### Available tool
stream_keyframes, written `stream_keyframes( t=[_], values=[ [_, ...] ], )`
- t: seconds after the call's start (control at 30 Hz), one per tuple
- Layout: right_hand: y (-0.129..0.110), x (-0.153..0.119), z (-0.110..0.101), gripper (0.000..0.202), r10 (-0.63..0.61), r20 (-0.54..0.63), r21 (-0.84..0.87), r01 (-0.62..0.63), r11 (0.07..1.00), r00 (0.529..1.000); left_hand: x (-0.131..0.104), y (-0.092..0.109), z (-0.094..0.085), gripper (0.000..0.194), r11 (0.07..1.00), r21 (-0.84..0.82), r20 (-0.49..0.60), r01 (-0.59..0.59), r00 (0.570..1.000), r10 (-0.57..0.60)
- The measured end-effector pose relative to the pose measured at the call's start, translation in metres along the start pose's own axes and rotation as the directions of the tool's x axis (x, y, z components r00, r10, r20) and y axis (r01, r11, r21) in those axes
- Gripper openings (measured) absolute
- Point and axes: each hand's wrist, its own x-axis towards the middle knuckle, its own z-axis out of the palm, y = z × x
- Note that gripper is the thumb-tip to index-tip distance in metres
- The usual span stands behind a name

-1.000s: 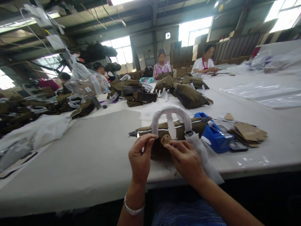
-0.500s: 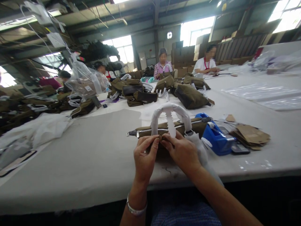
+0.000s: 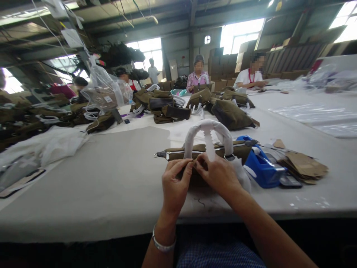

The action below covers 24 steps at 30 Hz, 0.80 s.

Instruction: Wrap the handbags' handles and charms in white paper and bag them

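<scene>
Olive bag (image 3: 196, 182) was on the near part of the desk (image 3: 111, 186), right in front of the worker; zip (image 3: 180, 152) along the top looked closed. Handle (image 3: 190, 137) already wrapped in white, white toothed strip (image 3: 209, 145) inside the arch. Loose white wrap (image 3: 243, 174) by the right handle base. Left hand (image 3: 175, 182): thumb and forefinger pinched together at the bag's front. Right hand (image 3: 219, 171): fingers bent, tips just beside the left's. Couldn't tell what either gripped; too small, partly hidden. My read: handle wrapping done, fingertip job below it unfinished, both hands on it. Blue tape dispenser (image 3: 263, 169) and brown paper pieces (image 3: 305, 165) sat to the right, untouched. More olive bags (image 3: 232, 113) piled farther back.
</scene>
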Motion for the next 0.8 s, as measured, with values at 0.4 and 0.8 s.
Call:
stream_keyframes(
  t=[0.4,0.8],
  values=[
    [0.009,-0.010,-0.006,0.022,0.089,-0.042,0.621,-0.044,0.782,0.995,0.001,0.005,0.010,0.013,0.999,-0.035,0.004,0.036,0.999,-0.036],
    [0.016,-0.010,0.002,0.019,0.184,0.065,0.819,-0.157,0.552,0.981,-0.001,0.009,0.004,0.014,0.999,0.040,0.023,0.009,1.000,-0.009]
  ],
)
